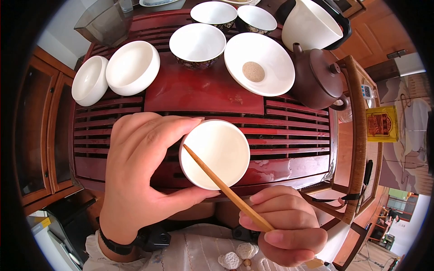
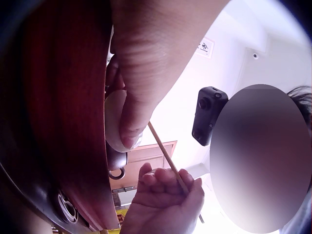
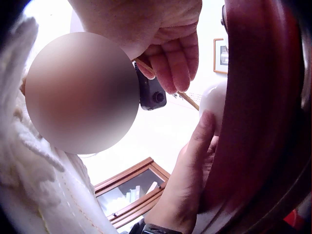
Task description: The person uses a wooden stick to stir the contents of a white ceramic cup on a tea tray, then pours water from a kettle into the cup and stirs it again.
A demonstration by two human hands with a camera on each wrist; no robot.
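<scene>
My left hand (image 1: 135, 158) grips a small white cup (image 1: 221, 153) from its left side, thumb at the near edge and fingers at the far rim. The cup's inside faces up to the head view. My right hand (image 1: 289, 226), at the lower right, holds a slender wooden tea pick (image 1: 217, 179) between thumb and fingers. Its pointed tip lies over the left part of the cup's mouth. In the left wrist view, the cup (image 2: 114, 117) is partly hidden behind my left thumb. The right wrist view shows the pick (image 3: 189, 100) slanting toward the cup (image 3: 213, 97).
Beneath is a slatted red tea tray (image 1: 203, 95). Two white cups (image 1: 133, 67) stand back left, and patterned cups (image 1: 197, 43) behind. A white strainer (image 1: 275, 67), a brown teapot (image 1: 318, 77) and a white pitcher (image 1: 312, 27) are back right. A yellow packet (image 1: 382, 124) lies farther right.
</scene>
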